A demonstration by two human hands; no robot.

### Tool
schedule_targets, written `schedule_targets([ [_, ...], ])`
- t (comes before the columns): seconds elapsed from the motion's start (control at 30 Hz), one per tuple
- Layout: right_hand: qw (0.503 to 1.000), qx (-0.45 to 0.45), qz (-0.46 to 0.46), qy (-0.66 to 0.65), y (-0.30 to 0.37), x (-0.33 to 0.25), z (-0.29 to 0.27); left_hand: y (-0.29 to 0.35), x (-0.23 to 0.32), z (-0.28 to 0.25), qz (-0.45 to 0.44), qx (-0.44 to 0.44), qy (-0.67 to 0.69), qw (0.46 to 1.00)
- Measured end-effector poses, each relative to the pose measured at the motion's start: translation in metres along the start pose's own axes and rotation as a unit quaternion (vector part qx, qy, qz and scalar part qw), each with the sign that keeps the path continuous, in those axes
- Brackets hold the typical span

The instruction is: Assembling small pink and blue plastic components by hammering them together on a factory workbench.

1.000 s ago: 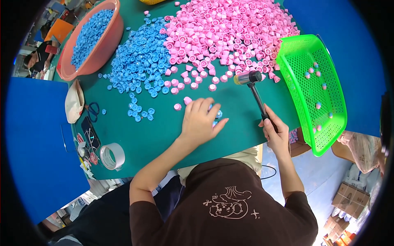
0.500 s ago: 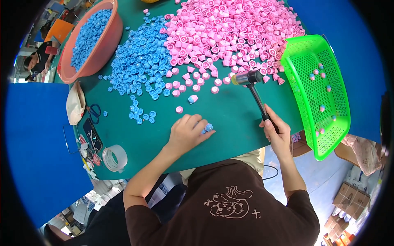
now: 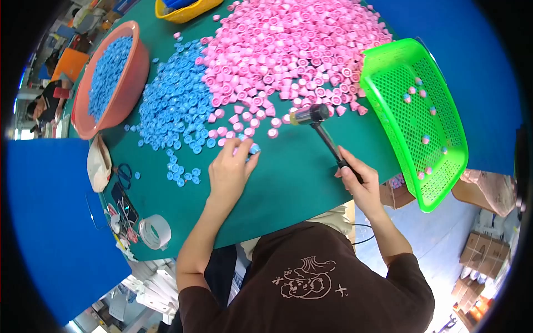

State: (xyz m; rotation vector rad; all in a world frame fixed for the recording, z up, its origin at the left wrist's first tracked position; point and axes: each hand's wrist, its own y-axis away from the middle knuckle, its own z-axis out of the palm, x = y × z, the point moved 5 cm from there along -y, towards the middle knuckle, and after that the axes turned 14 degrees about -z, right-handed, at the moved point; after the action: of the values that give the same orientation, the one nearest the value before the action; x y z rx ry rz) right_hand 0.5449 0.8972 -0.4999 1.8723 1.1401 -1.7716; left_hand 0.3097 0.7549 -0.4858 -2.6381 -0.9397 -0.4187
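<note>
In my right hand (image 3: 361, 180) is a mallet (image 3: 332, 145) with a black handle, my fingers closed round its lower end. Its metal head and yellowish tip hang above the green table, near the loose pink cups (image 3: 272, 133). My left hand (image 3: 229, 169) is over the table at the front of the pink cups, thumb and fingers pinching a small blue cap (image 3: 254, 149); whether a pink cup is joined to it is partly hidden. Another bluish piece (image 3: 242, 137) shows by the fingertips. Beyond lie a big pile of pink cups (image 3: 288, 50) and a pile of blue caps (image 3: 172, 100).
At the right a green basket (image 3: 388, 130) contains several pink-and-blue pieces. A salmon basin (image 3: 136, 72) of blue caps stands at the left, a yellow basket (image 3: 191, 14) at the back. Scissors (image 3: 124, 173), a phone (image 3: 125, 202) and a tape roll (image 3: 155, 231) lie along the left edge.
My left hand has moved away from me and left, up to the pink-and-blue piece that lay on the table. My right hand still holds the mallet. The view has shifted a little.
</note>
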Motion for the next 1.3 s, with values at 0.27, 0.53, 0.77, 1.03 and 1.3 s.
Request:
schedule_targets([
  [0.27, 0.999, 0.011, 0.008, -0.029, 0.002, 0.001, -0.003, -0.011, -0.002, -0.001, -0.017, -0.006, -0.038, 0.999],
  [0.53, 0.998, 0.017, 0.023, -0.055, 0.004, 0.005, -0.006, -0.013, -0.004, 0.002, -0.003, -0.031, -0.092, 0.995],
  [0.77, 0.998, 0.014, 0.009, -0.061, 0.005, 0.005, -0.007, -0.017, 0.000, 0.004, 0.049, -0.025, -0.093, 0.994],
  [1.03, 0.989, 0.041, 0.043, -0.132, 0.006, 0.004, -0.018, -0.012, 0.005, -0.002, 0.082, 0.025, -0.030, 0.996],
  [1.3, 0.983, 0.080, 0.063, -0.153, 0.007, 0.007, -0.035, -0.001, 0.018, 0.003, 0.106, 0.028, -0.053, 0.993],
])
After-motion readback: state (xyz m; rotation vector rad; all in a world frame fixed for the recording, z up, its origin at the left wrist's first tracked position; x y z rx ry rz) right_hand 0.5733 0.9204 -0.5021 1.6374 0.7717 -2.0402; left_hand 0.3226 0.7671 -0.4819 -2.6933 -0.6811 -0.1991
